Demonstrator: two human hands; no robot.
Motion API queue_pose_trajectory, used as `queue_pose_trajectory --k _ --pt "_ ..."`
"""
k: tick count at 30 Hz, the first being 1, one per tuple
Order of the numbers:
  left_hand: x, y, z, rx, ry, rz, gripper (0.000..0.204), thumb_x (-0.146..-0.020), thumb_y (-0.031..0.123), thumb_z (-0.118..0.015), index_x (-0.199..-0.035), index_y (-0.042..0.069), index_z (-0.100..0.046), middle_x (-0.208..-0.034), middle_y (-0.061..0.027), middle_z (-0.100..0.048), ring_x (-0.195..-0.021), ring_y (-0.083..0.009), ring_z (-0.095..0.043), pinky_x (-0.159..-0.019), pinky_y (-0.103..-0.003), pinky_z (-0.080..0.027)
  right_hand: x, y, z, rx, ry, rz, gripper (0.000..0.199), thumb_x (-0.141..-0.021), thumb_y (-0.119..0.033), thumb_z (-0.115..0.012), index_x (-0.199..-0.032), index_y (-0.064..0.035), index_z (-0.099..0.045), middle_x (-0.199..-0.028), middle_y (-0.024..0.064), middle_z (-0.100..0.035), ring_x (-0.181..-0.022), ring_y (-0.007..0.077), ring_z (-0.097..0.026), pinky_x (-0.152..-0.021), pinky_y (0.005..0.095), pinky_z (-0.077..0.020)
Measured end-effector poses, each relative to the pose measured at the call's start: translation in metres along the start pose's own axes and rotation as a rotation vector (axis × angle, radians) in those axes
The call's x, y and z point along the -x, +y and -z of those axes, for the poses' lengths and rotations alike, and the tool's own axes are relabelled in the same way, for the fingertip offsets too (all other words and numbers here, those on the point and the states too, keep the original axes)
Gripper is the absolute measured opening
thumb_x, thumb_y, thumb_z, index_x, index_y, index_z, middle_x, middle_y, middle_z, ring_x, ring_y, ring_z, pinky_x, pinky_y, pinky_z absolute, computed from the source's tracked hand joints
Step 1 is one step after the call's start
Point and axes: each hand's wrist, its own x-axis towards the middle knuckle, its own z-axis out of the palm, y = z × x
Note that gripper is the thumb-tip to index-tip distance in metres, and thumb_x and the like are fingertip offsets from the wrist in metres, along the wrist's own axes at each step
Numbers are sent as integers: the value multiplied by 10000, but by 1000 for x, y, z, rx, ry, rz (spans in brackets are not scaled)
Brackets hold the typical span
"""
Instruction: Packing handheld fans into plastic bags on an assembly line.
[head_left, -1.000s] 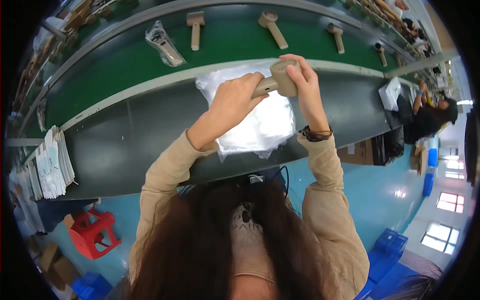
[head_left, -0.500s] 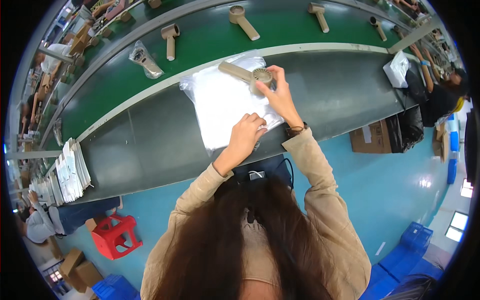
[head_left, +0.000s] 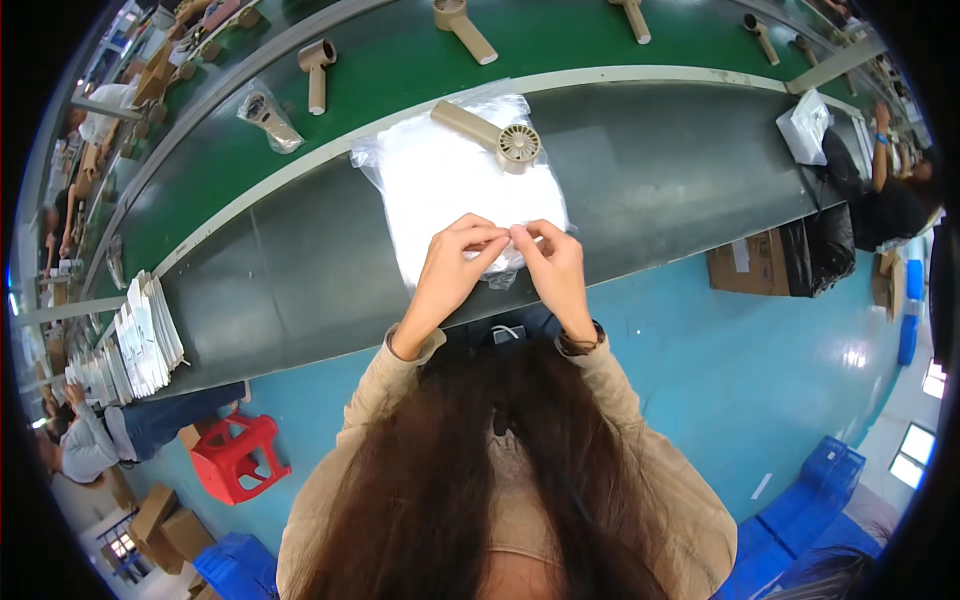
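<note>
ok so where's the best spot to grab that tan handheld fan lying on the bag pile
Probably by the straight handle of the tan fan, coming from the upper left where it points. The fan lies flat on the clear bags, and the handle is slimmer than the round grilled head.

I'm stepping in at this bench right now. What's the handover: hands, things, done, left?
Left hand and right hand: both pinch the near edge of the top clear bag on the grey table.
Fan: tan, handheld, lying loose on the far side of the bag pile, untouched.
Done: fan set down; one bagged fan lies on the green belt.
Left: the bag mouth isn't visibly open, and the fan is unbagged.
</note>
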Motion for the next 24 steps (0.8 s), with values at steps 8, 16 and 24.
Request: queue_pose_trajectory --k 8,16,24 --pt "21 -4 -3 -185 187 -84 141 -727 12 -724 -747 -16 -588 -846 -66 -621 -762 -128 -591 -720 -254 -470 6 23 -3 -574 -3 -35 135 -913 -136 -568 -924 -14 -625 -784 24 -657 -598 39 -502 -495 184 -353" --pt "21 0 -10 -25 77 140 246 -685 14 -759 -834 23 -562 -756 -11 -570 -709 -94 -533 -675 -238 -449 5 18 -4 -512 -54 -104 95 -873 -96 -628 -908 -8 -616 -813 33 -657 -680 64 -576 -584 190 -439" --pt "6 -8 -9 143 -24 177 206 -770 82 -736 -914 19 -604 -774 -12 -602 -684 -74 -567 -656 -203 -463 3 14 2 -579 -75 -20 173 -826 -66 -666 -967 19 -612 -766 25 -641 -696 77 -584 -639 216 -462"
